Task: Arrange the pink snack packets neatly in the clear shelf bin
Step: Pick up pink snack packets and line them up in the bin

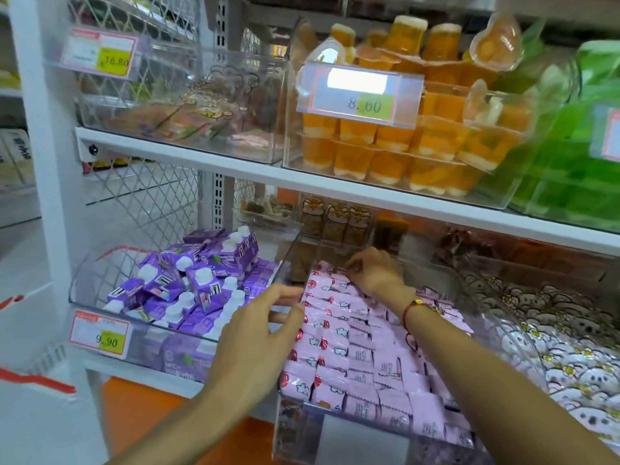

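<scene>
L hand (pixel 258 333) fingers apart, bracing clear shelf bin (pixel 352 416); R hand (pixel 374 271) fingers pinch back-row pink snack packets (pixel 362 357). Keep rows flush, tuck gently.

Green packs (pixel 570 162) at upper right: motion-blurred, cut by the frame edge, contents not identifiable; price tag (pixel 360 92) on the orange jelly cups (pixel 385 142) washed out by glare across its upper half, product text unreadable, only "8.60" legible. Right hand (pixel 372 271): fingertips hidden among the pink snack packets (pixel 352 347) at the back of the clear shelf bin (pixel 369 427), grip not discernible; packet print too small to read. Left hand (pixel 258 333): fingertips at the bin's left wall, contact unclear through the clear plastic.
</scene>
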A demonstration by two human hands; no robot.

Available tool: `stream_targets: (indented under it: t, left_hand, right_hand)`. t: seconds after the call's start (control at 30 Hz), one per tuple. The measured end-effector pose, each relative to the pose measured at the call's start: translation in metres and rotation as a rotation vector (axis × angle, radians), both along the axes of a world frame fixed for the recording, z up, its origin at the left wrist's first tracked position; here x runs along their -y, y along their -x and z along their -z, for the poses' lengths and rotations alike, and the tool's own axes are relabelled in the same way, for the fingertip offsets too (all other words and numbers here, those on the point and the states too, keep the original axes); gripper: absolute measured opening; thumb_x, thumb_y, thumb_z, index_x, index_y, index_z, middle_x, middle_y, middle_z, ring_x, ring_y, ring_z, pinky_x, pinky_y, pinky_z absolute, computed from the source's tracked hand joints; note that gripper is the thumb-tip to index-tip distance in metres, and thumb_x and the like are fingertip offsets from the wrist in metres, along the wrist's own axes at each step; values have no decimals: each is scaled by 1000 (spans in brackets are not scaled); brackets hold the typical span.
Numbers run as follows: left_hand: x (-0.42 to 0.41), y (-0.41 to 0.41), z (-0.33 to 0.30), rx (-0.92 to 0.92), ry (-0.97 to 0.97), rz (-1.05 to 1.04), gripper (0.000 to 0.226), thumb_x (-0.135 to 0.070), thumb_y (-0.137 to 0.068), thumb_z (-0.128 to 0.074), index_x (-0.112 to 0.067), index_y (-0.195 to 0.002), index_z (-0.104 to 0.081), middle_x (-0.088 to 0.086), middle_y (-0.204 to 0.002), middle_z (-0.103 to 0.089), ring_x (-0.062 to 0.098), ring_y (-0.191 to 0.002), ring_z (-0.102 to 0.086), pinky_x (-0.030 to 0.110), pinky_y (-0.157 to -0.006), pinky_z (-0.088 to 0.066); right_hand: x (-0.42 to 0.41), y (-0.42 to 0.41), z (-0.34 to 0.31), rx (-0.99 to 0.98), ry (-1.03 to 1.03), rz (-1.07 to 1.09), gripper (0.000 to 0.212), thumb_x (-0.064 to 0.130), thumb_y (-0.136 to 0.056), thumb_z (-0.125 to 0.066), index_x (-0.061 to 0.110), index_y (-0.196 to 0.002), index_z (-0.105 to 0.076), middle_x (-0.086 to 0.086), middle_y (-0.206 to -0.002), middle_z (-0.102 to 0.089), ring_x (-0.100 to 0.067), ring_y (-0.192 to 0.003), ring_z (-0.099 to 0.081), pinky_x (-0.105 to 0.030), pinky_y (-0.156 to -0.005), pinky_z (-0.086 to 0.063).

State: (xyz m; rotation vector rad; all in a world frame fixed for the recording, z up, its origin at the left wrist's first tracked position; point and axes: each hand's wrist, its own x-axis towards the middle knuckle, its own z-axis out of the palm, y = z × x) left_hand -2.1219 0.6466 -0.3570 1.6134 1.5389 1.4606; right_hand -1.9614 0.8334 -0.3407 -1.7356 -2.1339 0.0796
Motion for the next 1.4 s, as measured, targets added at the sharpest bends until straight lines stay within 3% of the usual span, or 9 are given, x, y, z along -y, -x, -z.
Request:
stream_targets:
  t: [0.1, 0.33, 0.6, 0.73, 0.87, 0.97, 1.07, 1.27, 1.4]
  left_hand:
    - [0, 0, 0, -14, 12, -5, 20, -31, -91, -54, -50, -85, -56, -35, -90, -59, -19, -84, -53, 9, -67, -41]
    - [1, 2, 1, -6, 23, 15, 16, -34, -90, -54, -49, -89, -56, -33, -94, -59, -19, -85, -53, 9, -67, -41]
    - [2, 4, -1, -19, -9, 30, 15, -31, -90, -57, -47, -90, -57, -30, -95, -61, -15, -82, -56, 1, -64, -40]
    - [0, 3, -2, -15, -4, 22, 17, -28, -89, -57, -44, -89, -58, -29, -94, -62, -14, -80, -56, 3, -63, -41]
    - [-2, 4, -2, 18, 1, 32, 18, -24, -90, -58, -42, -92, -59, -25, -94, -63, -13, -78, -58, 2, -61, -41]
    - [-3, 5, -1, 4, 25, -3, 10, -39, -88, -58, -41, -97, -59, -24, -100, -63, -10, -83, -59, 8, -67, -43]
    - [0, 4, -2, -92, -63, -83, 33, -48, -82, -58, -44, -114, -51, -26, -114, -55, -5, -101, -55, 27, -80, -48]
    - [11, -8, -23, -499, -414, 45, 70, -31, -81, -70, -44, -139, -33, -21, -140, -33, 0, -122, -40, 17, -84, -40]
    - [16, -5, -32, -547, -479, 10, 35, -23, -83, -70, -31, -116, -63, -20, -115, -60, 1, -101, -55, 32, -82, -50]
  right_hand:
    - [-5, 1, 3, -141, -17, 32, 15, 19, -91, -61, 21, -98, -74, -1, -101, -72, -16, -80, -61, -30, -74, -54]
    - [-6, -4, -2, 26, 36, -33, 21, 18, -93, -55, 23, -109, -69, 0, -120, -64, -21, -104, -60, -31, -84, -52]
    - [1, -5, 5, 25, -175, -111, 14, 21, -97, -48, 16, -95, -61, -4, -104, -60, -22, -84, -57, -36, -73, -52]
    - [6, -9, 10, -186, -299, -172, 14, 17, -99, -44, 13, -97, -57, -4, -99, -55, -21, -78, -55, -34, -67, -48]
    - [9, -15, -13, -594, -226, 22, 16, 21, -100, -43, 11, -99, -55, -2, -83, -55, -15, -61, -51, -16, -48, -37]
    - [25, -19, -32, -1139, -153, 97, 15, 18, -99, -45, 12, -90, -56, -3, -89, -56, -19, -78, -55, -24, -67, -47]
    - [63, -24, -39, -1610, -8, 157, 12, 8, -97, -47, 13, -88, -53, -4, -93, -61, -17, -78, -63, -24, -66, -56]
    - [144, -23, -38, -1577, 355, -22, 19, 15, -97, -49, 2, -99, -63, -5, -76, -73, -6, -65, -70, -16, -63, -57]
    - [169, -21, -41, -1655, 496, -161, 19, 11, -96, -50, -1, -97, -64, -3, -66, -71, -8, -65, -70, -15, -59, -54]
